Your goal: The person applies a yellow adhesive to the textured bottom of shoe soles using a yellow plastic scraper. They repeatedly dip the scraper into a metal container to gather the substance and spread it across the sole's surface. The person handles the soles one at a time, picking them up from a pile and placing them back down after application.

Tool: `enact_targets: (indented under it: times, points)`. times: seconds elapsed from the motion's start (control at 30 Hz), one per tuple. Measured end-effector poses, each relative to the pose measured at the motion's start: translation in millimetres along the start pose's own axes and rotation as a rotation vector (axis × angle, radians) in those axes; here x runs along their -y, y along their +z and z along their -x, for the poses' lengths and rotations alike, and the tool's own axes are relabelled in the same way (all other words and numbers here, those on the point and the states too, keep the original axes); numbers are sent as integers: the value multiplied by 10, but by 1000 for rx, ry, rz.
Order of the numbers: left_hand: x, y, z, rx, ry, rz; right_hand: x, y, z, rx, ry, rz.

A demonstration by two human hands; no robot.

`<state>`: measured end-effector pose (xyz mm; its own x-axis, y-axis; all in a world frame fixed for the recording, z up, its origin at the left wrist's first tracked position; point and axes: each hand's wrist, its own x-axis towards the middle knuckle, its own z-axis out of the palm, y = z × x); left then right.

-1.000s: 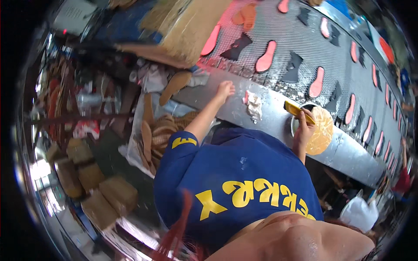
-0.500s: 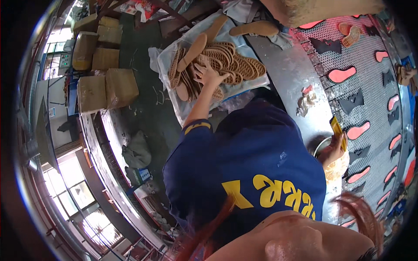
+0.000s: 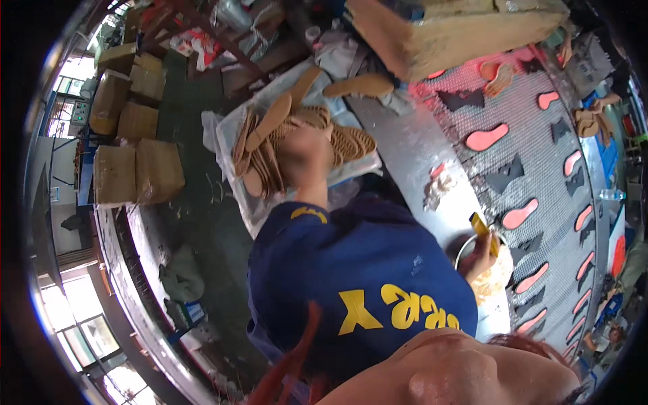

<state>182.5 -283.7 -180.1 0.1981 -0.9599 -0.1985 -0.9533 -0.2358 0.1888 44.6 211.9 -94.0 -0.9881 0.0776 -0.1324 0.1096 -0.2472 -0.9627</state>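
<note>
Now reaching deeper than half a second back: left hand (image 3: 305, 150) down on the pile of soles (image 3: 270, 145), grip blurred, cannot tell. Soles tan, flat, fanned in a plastic-lined tray beside the metal table (image 3: 412, 158). Right hand (image 3: 480, 251) clenched on a yellow-handled brush (image 3: 483, 229) over the glue bowl (image 3: 491, 273), table's near edge.
</note>
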Motion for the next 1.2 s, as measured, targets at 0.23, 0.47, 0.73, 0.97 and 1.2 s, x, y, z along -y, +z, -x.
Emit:
enact_targets:
  times: [0.23, 0.47, 0.73, 0.97, 1.2]
  points:
    - [284, -389, -61, 61, 152, 127, -194, -282, -127, -50, 12, -1]
    - [466, -772, -118, -154, -73, 667, 14, -140, -359, -63, 64, -44]
    - [431, -935, -126, -97, -54, 1676, -40, 15, -653, 108, 67, 62]
    - [-685, -1013, 745, -84, 648, 619, -5, 178, -555, 124, 15, 101]
    - [-429, 91, 1201, 163, 1155, 25, 110, 112, -243, 67, -36, 176]
